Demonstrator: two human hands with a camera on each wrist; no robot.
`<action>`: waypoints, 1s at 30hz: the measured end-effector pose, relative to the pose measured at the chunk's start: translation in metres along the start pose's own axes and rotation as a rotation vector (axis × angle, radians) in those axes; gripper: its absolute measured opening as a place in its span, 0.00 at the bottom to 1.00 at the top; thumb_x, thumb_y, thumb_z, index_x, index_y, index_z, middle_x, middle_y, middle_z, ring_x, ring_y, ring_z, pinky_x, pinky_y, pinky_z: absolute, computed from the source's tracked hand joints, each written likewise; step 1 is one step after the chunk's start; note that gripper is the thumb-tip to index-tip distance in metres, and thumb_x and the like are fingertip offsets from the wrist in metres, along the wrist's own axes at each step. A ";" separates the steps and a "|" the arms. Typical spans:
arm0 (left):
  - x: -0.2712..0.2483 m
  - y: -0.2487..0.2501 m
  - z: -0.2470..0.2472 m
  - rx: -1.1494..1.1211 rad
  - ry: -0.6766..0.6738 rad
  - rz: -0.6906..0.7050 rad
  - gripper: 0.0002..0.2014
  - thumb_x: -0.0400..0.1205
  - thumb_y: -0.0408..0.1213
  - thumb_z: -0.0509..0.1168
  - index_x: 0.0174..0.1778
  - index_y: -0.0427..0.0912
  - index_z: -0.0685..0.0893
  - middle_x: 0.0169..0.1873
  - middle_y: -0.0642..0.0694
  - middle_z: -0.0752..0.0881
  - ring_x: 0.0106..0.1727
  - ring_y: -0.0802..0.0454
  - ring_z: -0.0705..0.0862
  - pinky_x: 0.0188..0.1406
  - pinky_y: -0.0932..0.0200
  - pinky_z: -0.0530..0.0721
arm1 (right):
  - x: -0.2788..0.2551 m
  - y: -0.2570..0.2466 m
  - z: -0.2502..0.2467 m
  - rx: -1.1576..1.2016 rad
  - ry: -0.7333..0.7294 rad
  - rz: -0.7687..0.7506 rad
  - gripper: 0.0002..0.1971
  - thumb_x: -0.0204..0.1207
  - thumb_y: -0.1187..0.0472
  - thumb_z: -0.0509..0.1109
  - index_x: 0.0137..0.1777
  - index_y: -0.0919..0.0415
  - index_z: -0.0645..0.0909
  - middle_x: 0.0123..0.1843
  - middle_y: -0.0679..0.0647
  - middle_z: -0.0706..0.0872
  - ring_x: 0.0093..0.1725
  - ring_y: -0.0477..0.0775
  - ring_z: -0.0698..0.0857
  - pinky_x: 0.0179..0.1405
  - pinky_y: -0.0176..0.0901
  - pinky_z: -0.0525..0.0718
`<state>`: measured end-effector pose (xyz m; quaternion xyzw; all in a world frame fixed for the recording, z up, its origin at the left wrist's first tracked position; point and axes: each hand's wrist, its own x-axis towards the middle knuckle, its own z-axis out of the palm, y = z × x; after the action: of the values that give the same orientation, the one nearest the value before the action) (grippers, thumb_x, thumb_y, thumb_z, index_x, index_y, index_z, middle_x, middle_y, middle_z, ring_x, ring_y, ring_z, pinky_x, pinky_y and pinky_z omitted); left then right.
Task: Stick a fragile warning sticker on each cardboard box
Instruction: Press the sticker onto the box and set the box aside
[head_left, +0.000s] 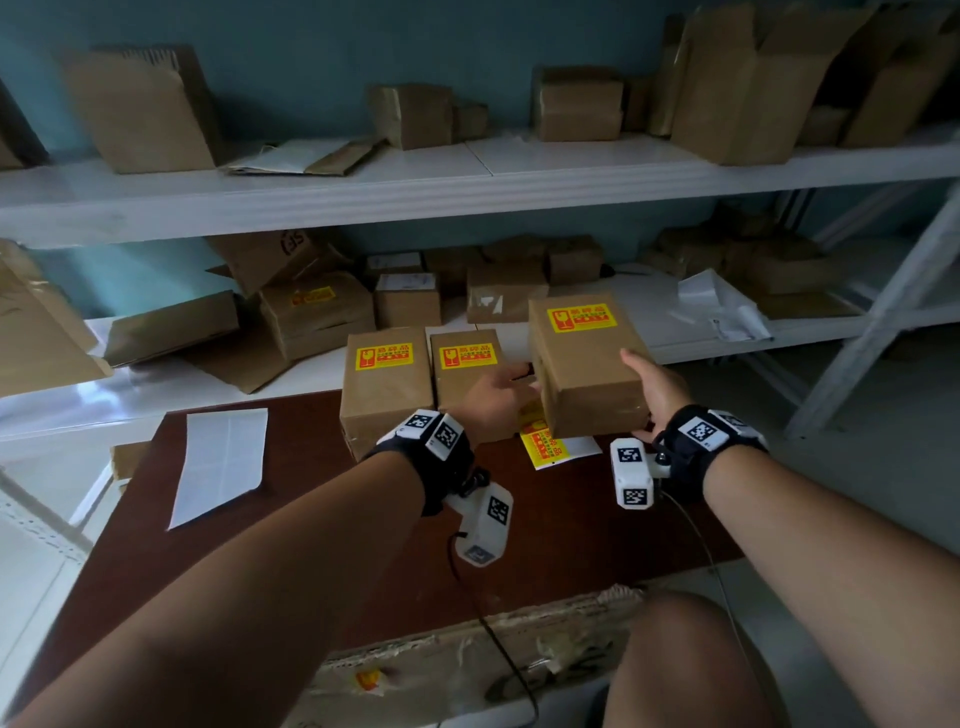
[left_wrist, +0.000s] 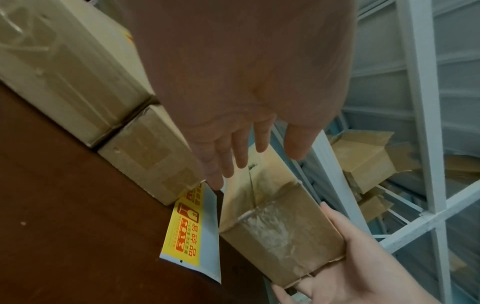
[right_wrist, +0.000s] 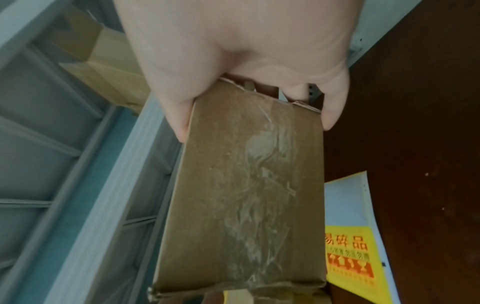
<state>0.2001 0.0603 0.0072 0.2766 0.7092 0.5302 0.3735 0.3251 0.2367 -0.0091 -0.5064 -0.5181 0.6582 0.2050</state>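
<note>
I hold one cardboard box (head_left: 587, 364) up off the bench (head_left: 311, 519), above its far right corner. My right hand (head_left: 657, 387) grips the box at its near right end, thumb along the right side and fingers curled underneath. My left hand (head_left: 493, 397) is beside the box's left face with its fingers (left_wrist: 221, 162) straight and spread; I cannot tell whether they touch the cardboard. On the box's top face sits one yellow fragile sticker (head_left: 582, 317).

Two more boxes stand side by side along the far edge of the bench: the left box (head_left: 384, 384) and the middle box (head_left: 465, 364), touching each other, each bearing one yellow sticker on top. That makes three labelled boxes in this row. A fourth labelled box (head_left: 317, 309) lies further back on the lower shelf (head_left: 779, 327), among plain ones.

Under the lifted box, flat on the bench, lies a sticker sheet (head_left: 553, 449); the left wrist view shows two yellow labels on it. One white backing sheet (head_left: 221, 462) lies near the bench's left edge.
</note>
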 end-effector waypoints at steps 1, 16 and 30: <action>0.003 -0.001 0.004 -0.021 0.004 -0.028 0.26 0.87 0.35 0.64 0.81 0.38 0.68 0.69 0.38 0.81 0.65 0.44 0.83 0.45 0.66 0.86 | 0.006 0.002 -0.002 -0.017 0.013 0.015 0.43 0.55 0.29 0.79 0.70 0.50 0.79 0.64 0.56 0.85 0.61 0.63 0.83 0.62 0.63 0.80; 0.047 -0.053 0.035 0.471 -0.165 -0.181 0.19 0.87 0.33 0.60 0.74 0.36 0.78 0.42 0.40 0.85 0.41 0.42 0.84 0.42 0.51 0.82 | 0.068 0.010 0.006 -0.138 -0.026 0.032 0.34 0.63 0.28 0.74 0.62 0.50 0.80 0.59 0.57 0.84 0.56 0.64 0.84 0.57 0.68 0.85; 0.070 -0.084 0.029 0.936 -0.248 -0.024 0.21 0.89 0.38 0.59 0.79 0.45 0.75 0.75 0.41 0.78 0.71 0.44 0.79 0.57 0.64 0.73 | 0.086 0.013 0.021 -0.234 -0.056 -0.035 0.35 0.77 0.34 0.69 0.76 0.57 0.75 0.63 0.60 0.80 0.57 0.63 0.78 0.67 0.69 0.81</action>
<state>0.1847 0.1074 -0.0948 0.4681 0.8247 0.1128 0.2967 0.2750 0.2899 -0.0609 -0.4990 -0.6058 0.6033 0.1415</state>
